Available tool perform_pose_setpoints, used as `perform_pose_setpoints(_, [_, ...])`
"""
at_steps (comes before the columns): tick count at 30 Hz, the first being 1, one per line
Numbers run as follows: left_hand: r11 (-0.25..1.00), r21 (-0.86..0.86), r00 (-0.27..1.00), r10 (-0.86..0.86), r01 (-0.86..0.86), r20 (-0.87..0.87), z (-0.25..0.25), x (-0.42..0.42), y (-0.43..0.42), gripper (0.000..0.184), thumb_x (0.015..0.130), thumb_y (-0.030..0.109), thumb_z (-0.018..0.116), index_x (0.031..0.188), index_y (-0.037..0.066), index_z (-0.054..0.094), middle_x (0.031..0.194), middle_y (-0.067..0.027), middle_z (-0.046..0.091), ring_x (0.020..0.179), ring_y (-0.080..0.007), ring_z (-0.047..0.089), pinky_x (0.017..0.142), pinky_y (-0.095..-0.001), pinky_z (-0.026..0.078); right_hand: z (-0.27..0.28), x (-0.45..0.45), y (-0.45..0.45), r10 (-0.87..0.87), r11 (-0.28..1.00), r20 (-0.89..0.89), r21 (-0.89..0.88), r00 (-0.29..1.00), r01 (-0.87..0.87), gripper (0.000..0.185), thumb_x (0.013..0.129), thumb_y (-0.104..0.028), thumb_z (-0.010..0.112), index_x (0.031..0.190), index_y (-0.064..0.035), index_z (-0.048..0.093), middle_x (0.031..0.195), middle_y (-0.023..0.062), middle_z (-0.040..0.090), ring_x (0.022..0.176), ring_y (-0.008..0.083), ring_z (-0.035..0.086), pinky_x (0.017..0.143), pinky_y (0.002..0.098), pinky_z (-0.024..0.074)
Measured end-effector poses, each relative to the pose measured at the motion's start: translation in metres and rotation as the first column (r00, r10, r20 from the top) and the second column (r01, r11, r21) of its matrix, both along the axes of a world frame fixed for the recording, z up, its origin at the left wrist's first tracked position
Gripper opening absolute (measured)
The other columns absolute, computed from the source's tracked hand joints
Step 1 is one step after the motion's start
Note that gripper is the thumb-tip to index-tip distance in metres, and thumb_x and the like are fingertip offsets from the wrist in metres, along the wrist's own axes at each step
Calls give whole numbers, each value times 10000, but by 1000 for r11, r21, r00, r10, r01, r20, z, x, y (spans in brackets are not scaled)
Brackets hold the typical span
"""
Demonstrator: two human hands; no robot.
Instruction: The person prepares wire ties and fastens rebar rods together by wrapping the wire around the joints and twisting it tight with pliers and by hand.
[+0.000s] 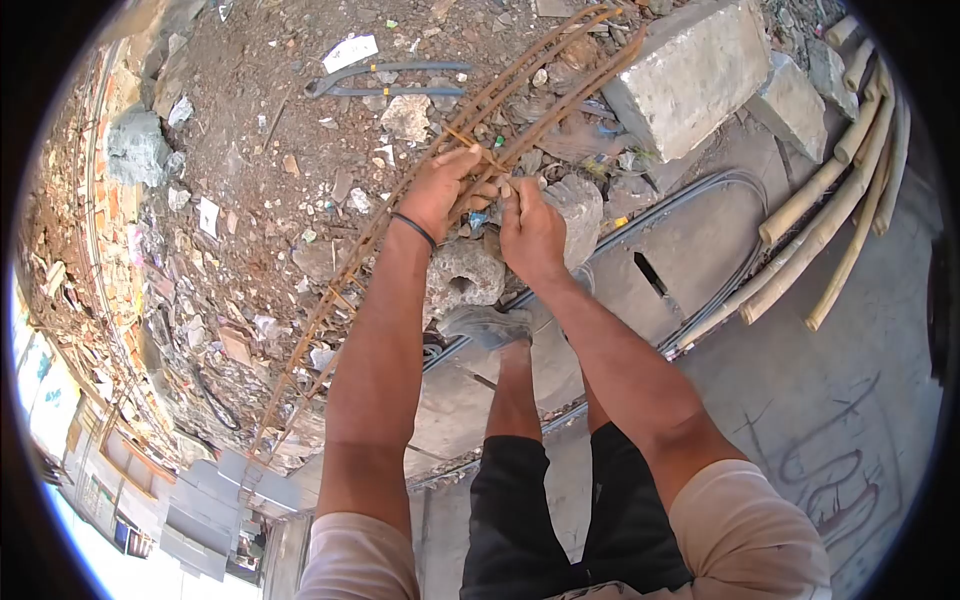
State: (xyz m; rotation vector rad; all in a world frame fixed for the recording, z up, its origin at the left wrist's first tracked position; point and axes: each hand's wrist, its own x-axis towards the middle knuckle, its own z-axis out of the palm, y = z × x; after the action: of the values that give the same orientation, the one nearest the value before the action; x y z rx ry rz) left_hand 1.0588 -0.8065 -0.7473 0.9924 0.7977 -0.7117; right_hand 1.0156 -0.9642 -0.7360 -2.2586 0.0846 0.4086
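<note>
Our left grip (443, 191) clamps rusty rebar (572, 100); our right grip (533, 230), we can't tell. A concrete block (690, 75) crowds alongside.

Brown soil ground (262, 60), strewn with stone chips, brick bits and paper scraps; on it lie a blue-grey two-handled tool (425, 67), a white scrap of paper (350, 52), a pale grey lump (137, 147), a large concrete block (690, 80) and a holed concrete chunk (478, 262); a rusty rebar cage (345, 275) stretches across it, its contact with the soil unclear; a grey concrete floor (850, 400) adjoins, bearing wooden poles (820, 200) and bent rods (700, 178).
</note>
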Motion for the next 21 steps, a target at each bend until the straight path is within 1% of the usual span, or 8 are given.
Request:
perform_pose_setpoints(3, [995,-98,996,-21,13,-82,3,7,6,304,987,324,610,1121,52,626,993,-95,680,743,-167,642,618,-272,549,-1,-5,1,12,1000,-10,-20,1000,-13,149,990,-200,525,1063,-70,517,656,213,621,644,456,617,603,567,444])
perform_pose_setpoints(4, [995,-99,996,-19,11,-82,1,12,6,304,987,324,610,1121,52,626,993,-95,680,743,-167,642,618,-272,549,-1,-5,0,27,999,-17,-27,999,-27,147,992,-197,521,1072,-74,512,658,215,621,649,457,618,602,567,442])
perform_pose_setpoints(7, [996,-82,973,-1,-19,-229,-5,24,1,279,962,319,642,1109,84,612,965,-82,669,728,-161,625,637,-284,552,-1,-5,0,43,999,-27,-25,999,-43,144,994,-194,516,1085,-82,508,661,217,621,659,458,619,601,566,441])
perform_pose_setpoints(10, [999,-31,968,-38,31,-246,-8,31,0,268,949,305,655,1110,96,603,922,-66,662,729,-156,626,634,-319,560,-1,-3,0,40,999,-34,-7,999,-40,137,994,-186,515,1092,-90,513,668,214,623,666,460,619,601,564,441])
perform_pose_setpoints(13, [994,-61,965,-100,87,-244,-4,31,2,250,935,295,675,1081,101,616,892,-51,658,695,-146,612,578,-310,535,0,-2,-3,32,998,-32,60,999,-31,141,991,-186,526,1096,-92,518,676,213,626,671,466,616,601,565,437])
perform_pose_setpoints(15, [976,-67,932,-216,205,-290,-2,32,4,212,920,271,697,1035,105,636,849,-40,657,632,-133,586,509,-266,474,-1,-1,-3,38,997,-51,62,998,-34,137,988,-185,532,1090,-94,525,684,214,630,679,469,618,604,566,439])
perform_pose_setpoints(19, [957,-70,941,-288,280,-179,-2,27,7,182,905,256,718,966,103,641,807,-27,650,594,-114,556,488,-238,422,5,5,0,28,996,-157,86,987,-14,126,972,-170,543,1040,-63,542,700,236,633,706,474,628,620,568,450])
perform_pose_setpoints(21, [974,-118,975,-202,191,-88,-2,22,7,187,888,235,742,919,92,626,769,-16,637,578,-99,541,481,-247,413,14,6,-1,54,998,-190,38,980,-47,129,962,-162,547,1012,-44,542,707,243,636,711,474,631,631,566,459])
